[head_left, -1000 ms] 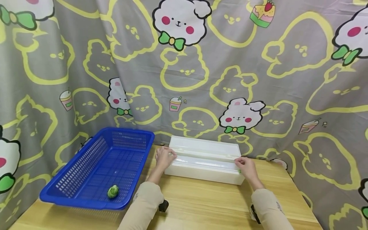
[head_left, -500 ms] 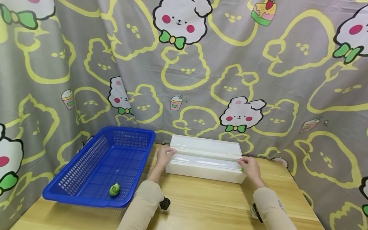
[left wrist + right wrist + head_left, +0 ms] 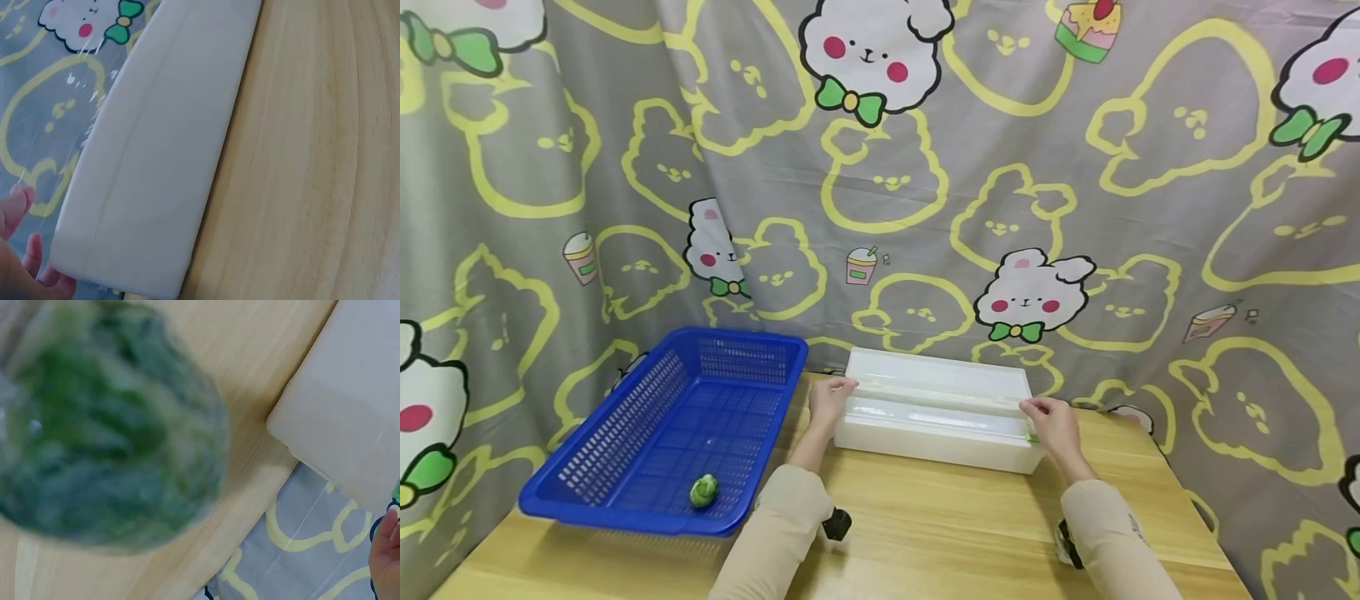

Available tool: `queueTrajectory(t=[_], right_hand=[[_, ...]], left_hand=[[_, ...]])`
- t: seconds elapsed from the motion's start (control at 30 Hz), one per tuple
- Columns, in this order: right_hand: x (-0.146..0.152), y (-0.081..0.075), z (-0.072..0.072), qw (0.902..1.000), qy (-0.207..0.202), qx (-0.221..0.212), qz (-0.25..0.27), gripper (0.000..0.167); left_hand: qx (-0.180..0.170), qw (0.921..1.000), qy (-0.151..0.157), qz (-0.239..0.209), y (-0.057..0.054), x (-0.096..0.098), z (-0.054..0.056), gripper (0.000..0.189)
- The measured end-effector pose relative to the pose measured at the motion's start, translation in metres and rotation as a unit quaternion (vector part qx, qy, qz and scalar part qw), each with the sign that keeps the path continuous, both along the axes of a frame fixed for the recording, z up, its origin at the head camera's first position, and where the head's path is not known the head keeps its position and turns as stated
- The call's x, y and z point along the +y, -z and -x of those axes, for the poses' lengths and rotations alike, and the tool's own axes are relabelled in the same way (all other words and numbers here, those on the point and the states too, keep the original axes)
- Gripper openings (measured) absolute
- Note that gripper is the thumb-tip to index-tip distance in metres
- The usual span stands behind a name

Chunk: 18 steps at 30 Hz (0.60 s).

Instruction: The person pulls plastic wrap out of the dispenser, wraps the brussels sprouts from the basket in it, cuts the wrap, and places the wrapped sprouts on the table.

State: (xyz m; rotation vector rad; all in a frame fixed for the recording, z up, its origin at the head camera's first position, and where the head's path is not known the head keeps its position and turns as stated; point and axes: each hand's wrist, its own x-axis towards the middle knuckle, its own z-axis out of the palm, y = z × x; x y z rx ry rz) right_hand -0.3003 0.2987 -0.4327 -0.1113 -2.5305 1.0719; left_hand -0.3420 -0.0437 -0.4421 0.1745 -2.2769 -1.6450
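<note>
A long white plastic wrap dispenser (image 3: 932, 450) lies near the back of the table. My left hand (image 3: 829, 402) is at its left end and my right hand (image 3: 1056, 425) at its right end. Between them they hold up the edge of a clear sheet of plastic wrap, pinched in the fingertips. Glints and fine creases mark the plastic wrap (image 3: 94, 87) in the left wrist view, beside the left hand (image 3: 22, 269). Close to the right wrist camera, a blurred leafy green head (image 3: 119, 437) covers much of that view. The right hand (image 3: 386, 556) shows only at the edge.
To the left stands a blue perforated basket (image 3: 662, 527) with one small green sprout (image 3: 703, 491) in it. A patterned grey curtain (image 3: 917, 208) hangs behind the wooden table (image 3: 940, 533). A small green piece (image 3: 1032, 436) shows at the dispenser's right end.
Both hands have risen slightly with the edge of the plastic wrap. The head view has shifted a little; the basket and sprout stay put.
</note>
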Motion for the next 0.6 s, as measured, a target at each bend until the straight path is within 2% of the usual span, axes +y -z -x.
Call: queueTrajectory(t=[0.17, 0.4, 0.6], right_hand=[[0.0, -0.007, -0.005, 0.9998, 0.01, 0.013, 0.014, 0.024], [-0.002, -0.013, -0.008, 0.9973, 0.023, 0.054, 0.044, 0.019], [-0.002, -0.02, -0.014, 0.9958, 0.031, 0.051, 0.069, 0.021]], left_hand=[[0.004, 0.9999, 0.0, -0.015, -0.01, 0.004, -0.002, 0.014], [0.038, 0.9988, -0.016, -0.027, -0.019, 0.004, -0.005, 0.013], [0.037, 0.9977, -0.024, -0.051, -0.026, 0.005, -0.008, 0.015]])
